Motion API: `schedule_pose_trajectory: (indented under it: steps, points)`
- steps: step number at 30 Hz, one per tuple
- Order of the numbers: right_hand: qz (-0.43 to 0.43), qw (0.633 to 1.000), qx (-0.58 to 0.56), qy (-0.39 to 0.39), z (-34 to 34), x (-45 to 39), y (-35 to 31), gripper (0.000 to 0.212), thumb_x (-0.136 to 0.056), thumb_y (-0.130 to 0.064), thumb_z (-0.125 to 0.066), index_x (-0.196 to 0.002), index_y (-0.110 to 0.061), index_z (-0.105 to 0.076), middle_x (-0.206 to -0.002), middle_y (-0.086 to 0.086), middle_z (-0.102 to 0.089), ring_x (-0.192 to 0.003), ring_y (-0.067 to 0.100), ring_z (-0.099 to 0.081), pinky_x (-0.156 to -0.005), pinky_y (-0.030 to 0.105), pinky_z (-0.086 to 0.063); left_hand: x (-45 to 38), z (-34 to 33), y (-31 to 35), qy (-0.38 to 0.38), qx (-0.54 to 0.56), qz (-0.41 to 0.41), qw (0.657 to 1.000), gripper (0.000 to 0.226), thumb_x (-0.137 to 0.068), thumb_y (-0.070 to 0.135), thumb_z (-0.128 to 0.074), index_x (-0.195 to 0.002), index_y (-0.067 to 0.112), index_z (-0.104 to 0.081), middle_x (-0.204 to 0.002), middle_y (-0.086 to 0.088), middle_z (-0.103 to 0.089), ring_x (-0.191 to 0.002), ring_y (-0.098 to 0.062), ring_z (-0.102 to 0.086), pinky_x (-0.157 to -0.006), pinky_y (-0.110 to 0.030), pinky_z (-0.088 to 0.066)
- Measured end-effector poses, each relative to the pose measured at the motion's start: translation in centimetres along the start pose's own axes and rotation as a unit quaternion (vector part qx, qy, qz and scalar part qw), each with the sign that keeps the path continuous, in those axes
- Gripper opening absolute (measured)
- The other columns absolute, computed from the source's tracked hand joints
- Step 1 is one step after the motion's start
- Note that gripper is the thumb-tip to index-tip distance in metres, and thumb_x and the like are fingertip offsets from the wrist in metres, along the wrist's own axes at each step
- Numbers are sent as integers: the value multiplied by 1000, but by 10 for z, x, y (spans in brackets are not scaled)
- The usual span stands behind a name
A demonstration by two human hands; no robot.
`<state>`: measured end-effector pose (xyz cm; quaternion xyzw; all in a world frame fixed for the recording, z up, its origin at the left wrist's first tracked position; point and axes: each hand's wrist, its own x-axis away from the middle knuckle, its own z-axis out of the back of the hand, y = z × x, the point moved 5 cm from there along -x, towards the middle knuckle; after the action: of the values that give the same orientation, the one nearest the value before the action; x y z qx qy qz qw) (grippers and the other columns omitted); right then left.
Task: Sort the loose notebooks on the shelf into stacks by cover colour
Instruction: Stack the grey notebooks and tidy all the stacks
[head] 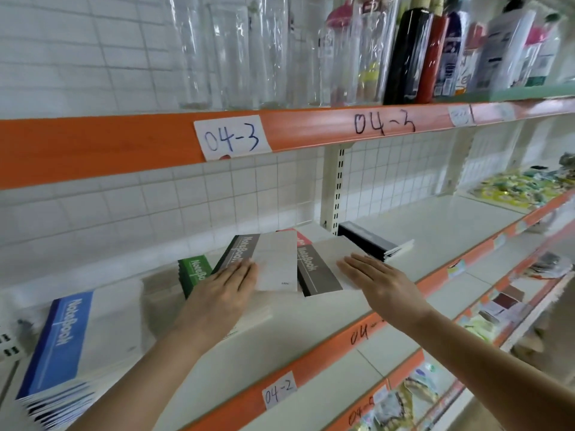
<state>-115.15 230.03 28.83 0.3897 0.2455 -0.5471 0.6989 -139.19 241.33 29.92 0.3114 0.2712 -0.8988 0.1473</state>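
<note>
Both hands lie flat, fingers straight, on notebooks in the middle of the frame, on the white shelf (pixel 435 231) behind the orange "04-2" edge strip.

The left hand (pixel 222 286) presses on a dark green-and-grey notebook (pixel 241 255) whose printed spine band runs from lower left to upper right; its pale cover fans out to the right of the fingers. Just left of that hand a bright green stack (pixel 192 272) stands partly hidden behind the wrist. The right hand (pixel 378 281) rests palm down on a pale cover, with a grey-banded notebook (pixel 314 270) touching its left side; a red cover (pixel 303 238) peeks out above that one. Neither hand grips anything.

The sorted piles sit to either side: the blue stack (pixel 59 343) at the lower left of the frame, well apart from the left hand, and the black stack (pixel 370 239) just above and right of the right hand's fingertips.

The loose pile lies between the 2 hands, long axes pointing up and slightly right. The grey-banded notebook is nearer the right hand, so that hand probably takes it. The green-and-grey one is already under the left hand, next to the green stack.
</note>
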Motion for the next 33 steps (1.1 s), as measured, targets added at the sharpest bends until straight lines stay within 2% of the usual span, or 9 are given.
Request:
schedule_pose_trajectory:
  steps: [6,8,11,15,18,21,26,29,33]
  points:
    - [-66,997,12,-28,-11,23,62,47,-77,14,-46,-116,-2,-68,-115,12,-68,-106,27,-66,-93,39,-50,-22,-34,16,19,50,-26,998,44,-103,1,-7,-127,-5,-43,-115,-23,-67,-99,-31,-70,-84,-43,-58]
    - [-83,996,14,-32,-15,28,85,46,-76,15,-53,-116,-2,-67,-115,12,-68,-105,28,-66,-93,39,-48,-32,-43,23,21,63,-25,998,42,-102,0,-9,-127,-4,-42,-116,-23,-67,-99,-31,-70,-81,-43,-59]
    - [-80,996,20,-41,-22,40,121,45,-79,7,-42,-115,-2,-67,-114,12,-68,-103,29,-67,-92,40,-46,-46,-52,35,27,66,-27,997,41,-95,-6,-22,-122,-6,-53,-115,-23,-67,-96,-30,-71,-79,-41,-59]
    - [-106,990,3,-88,-45,57,174,63,-59,26,-68,-115,-3,-68,-113,13,-69,-101,31,-68,-86,44,-51,-67,-67,51,30,56,-13,998,42,-98,-4,-17,-121,-4,-52,-112,-21,-69,-94,-28,-72,-76,-39,-59]
    - [-89,988,-11,-123,-65,64,208,51,-72,16,-51,-115,-5,-68,-112,11,-70,-100,29,-68,-85,42,-52,-85,-78,69,33,53,-6,998,37,-96,-4,-21,-121,-2,-48,-111,-19,-70,-94,-26,-72,-76,-38,-58]
    - [-76,980,-28,-180,-86,68,242,53,-78,-3,-32,-116,-9,-69,-113,7,-70,-102,25,-68,-86,37,-52,-105,-90,90,29,30,13,999,42,-99,-4,-13,-121,-3,-48,-111,-19,-70,-96,-26,-72,-79,-38,-58]
    - [-45,956,-81,-277,-136,74,291,54,-78,2,-44,-123,-21,-64,-119,-2,-67,-101,20,-68,-88,33,-52,-136,-117,125,-1,-11,44,999,41,-101,-4,-13,-126,-5,-45,-116,-20,-68,-104,-31,-68,-82,-43,-58]
    - [-24,919,-101,-381,-161,84,314,59,-92,-1,-36,-143,-30,-42,-147,-13,-42,-132,11,-44,-104,22,-34,-157,-124,151,-20,-4,65,998,41,-100,-4,-14,-124,-3,-47,-115,-18,-69,-104,-29,-68,-81,-42,-59]
    - [-40,886,-148,-438,-182,77,337,76,-84,6,-37,-147,-36,-31,-153,-16,-27,-139,4,-30,-108,17,-25,-186,-129,175,-44,-6,92,995,43,-99,-1,-13,-121,0,-50,-113,-13,-70,-102,-25,-70,-74,-36,-61]
